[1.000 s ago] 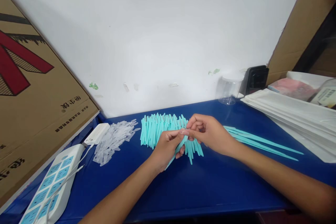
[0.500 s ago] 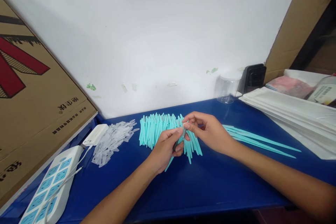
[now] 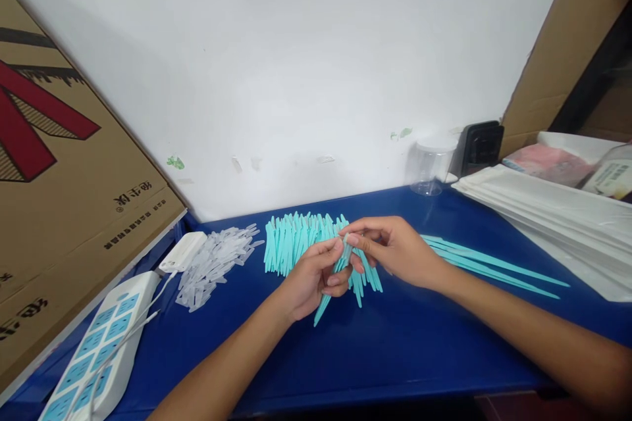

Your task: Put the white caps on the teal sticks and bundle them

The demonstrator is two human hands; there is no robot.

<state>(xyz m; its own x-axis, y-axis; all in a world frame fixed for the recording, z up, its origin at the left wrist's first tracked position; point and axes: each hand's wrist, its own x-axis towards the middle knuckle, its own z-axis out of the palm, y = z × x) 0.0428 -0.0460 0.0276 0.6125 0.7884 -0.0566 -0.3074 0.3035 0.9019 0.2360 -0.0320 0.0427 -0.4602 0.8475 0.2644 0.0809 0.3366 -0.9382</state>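
My left hand (image 3: pixel 312 276) is closed around a slim teal stick (image 3: pixel 322 308), whose tapered end points down toward me. At the upper end of this stick is a clear plastic sleeve (image 3: pixel 347 251), pinched between the thumb and fingers of my right hand (image 3: pixel 405 253). My two hands meet there, partly hiding the stick. Behind them a row of teal sticks (image 3: pixel 291 243) lies on the blue table (image 3: pixel 395 348). A heap of translucent plastic sleeves (image 3: pixel 214 266) is to the left.
Several longer teal strips (image 3: pixel 494 264) lie at right, near a stack of white sheets (image 3: pixel 548 223). A clear jar (image 3: pixel 428 168) stands by the wall. At left are a power strip (image 3: pixel 101 348), a white box with a cable (image 3: pixel 182 251) and a large carton (image 3: pixel 74 164).
My left hand has turned slightly, so more of the teal stick and its clear sleeve shows. The right hand stays at the stick's upper end. The view has shifted a little.
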